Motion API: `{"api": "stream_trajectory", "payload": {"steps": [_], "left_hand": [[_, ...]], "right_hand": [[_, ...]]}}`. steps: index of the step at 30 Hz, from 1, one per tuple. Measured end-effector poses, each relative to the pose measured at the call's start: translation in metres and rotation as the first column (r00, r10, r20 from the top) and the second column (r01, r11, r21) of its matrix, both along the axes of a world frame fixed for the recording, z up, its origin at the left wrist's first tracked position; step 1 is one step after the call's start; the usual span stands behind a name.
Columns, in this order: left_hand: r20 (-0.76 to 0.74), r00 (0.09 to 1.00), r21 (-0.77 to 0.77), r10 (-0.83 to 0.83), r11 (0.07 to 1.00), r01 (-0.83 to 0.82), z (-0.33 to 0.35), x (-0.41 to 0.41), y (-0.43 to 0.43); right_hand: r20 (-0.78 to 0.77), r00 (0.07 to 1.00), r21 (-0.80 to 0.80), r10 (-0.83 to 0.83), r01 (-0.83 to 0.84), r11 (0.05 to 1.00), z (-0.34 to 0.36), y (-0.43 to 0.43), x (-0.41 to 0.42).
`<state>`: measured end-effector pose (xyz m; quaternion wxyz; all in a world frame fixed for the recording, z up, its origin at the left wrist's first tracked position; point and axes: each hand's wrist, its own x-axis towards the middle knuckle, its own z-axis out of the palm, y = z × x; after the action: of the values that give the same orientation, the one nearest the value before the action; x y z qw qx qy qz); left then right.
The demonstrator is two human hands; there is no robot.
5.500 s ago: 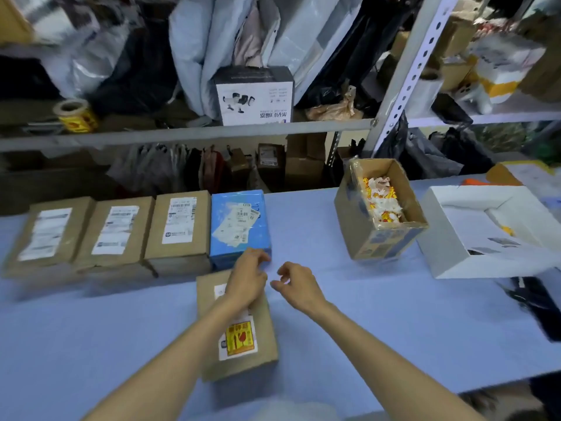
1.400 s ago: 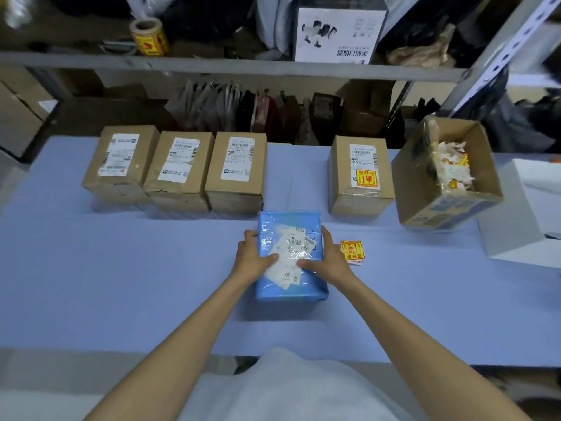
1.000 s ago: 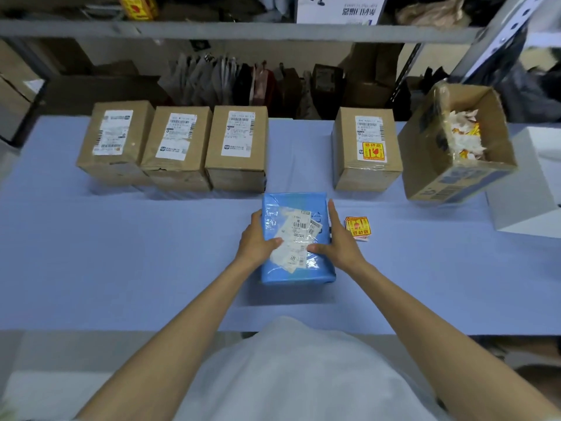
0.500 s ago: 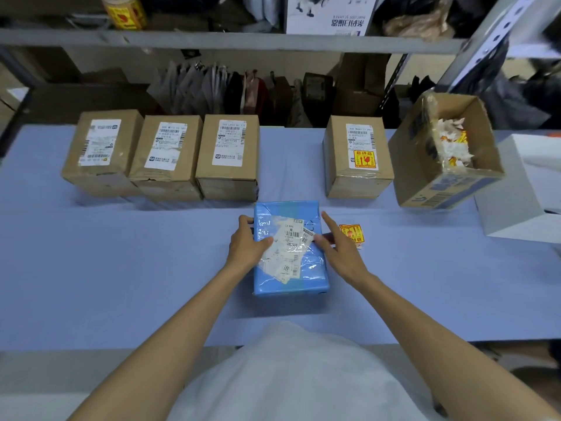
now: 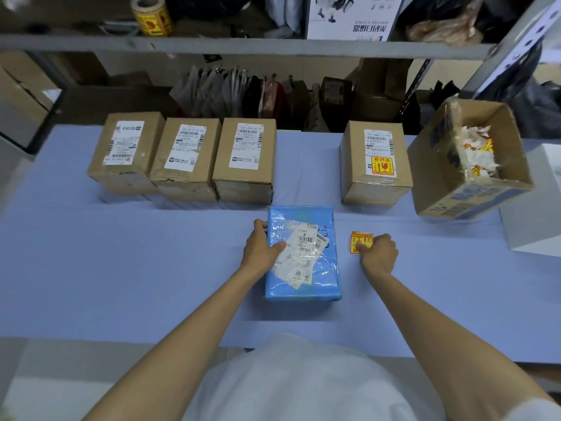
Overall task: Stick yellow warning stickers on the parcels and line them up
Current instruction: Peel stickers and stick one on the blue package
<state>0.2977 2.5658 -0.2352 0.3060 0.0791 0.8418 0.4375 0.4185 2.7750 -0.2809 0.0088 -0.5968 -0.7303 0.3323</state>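
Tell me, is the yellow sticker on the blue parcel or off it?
Off. The yellow sticker lies on the table right of the blue parcel, with the right hand on it; the parcel's top shows only white labels.

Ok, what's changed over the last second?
The right hand let go of the blue parcel and moved right onto the yellow sticker on the table, fingers curled on it. The left hand still holds the parcel; the brown parcels stayed put.
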Motion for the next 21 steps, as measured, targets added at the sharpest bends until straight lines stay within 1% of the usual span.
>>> {"api": "stream_trajectory", "payload": {"steps": [4,9,12,14,15,17,19,20,21], "left_hand": [[-0.004,1.0,-0.008,-0.005,1.0,0.005,-0.001,0.001,0.001],[-0.002,1.0,-0.019,-0.002,1.0,0.002,-0.001,0.001,0.003],[0.006,1.0,-0.031,0.011,0.999,-0.011,0.0,0.002,0.004],[-0.023,0.999,-0.068,0.025,0.997,-0.026,-0.001,0.004,0.006],[-0.075,0.997,-0.099,0.028,0.995,-0.035,0.0,0.006,0.007],[-0.247,0.969,-0.12,0.022,0.991,-0.053,0.006,0.013,0.013],[-0.388,0.922,-0.051,0.013,0.998,-0.036,0.014,0.019,0.02],[-0.401,0.916,0.009,0.011,1.0,-0.008,0.017,0.022,0.024],[-0.353,0.936,0.068,0.005,0.998,0.021,0.022,0.024,0.028]], "right_hand": [[-0.028,0.999,-0.039,0.025,-0.026,0.999,0.002,0.005,0.005],[-0.039,0.999,-0.002,-0.01,0.01,1.0,0.006,0.009,0.008],[-0.069,0.997,0.047,-0.026,0.03,0.998,0.01,0.01,0.011],[-0.153,0.984,0.044,-0.088,0.096,0.994,0.014,0.009,0.012],[-0.219,0.967,0.015,-0.127,0.133,0.991,0.017,0.007,0.01],[-0.35,0.922,-0.068,-0.167,0.153,0.986,0.026,0.001,0.003],[-0.458,0.869,-0.186,-0.188,0.113,0.976,0.039,-0.011,-0.006],[-0.511,0.836,-0.252,-0.201,0.079,0.965,0.046,-0.017,-0.011],[-0.555,0.805,-0.307,-0.21,0.036,0.951,0.053,-0.025,-0.015]]}}
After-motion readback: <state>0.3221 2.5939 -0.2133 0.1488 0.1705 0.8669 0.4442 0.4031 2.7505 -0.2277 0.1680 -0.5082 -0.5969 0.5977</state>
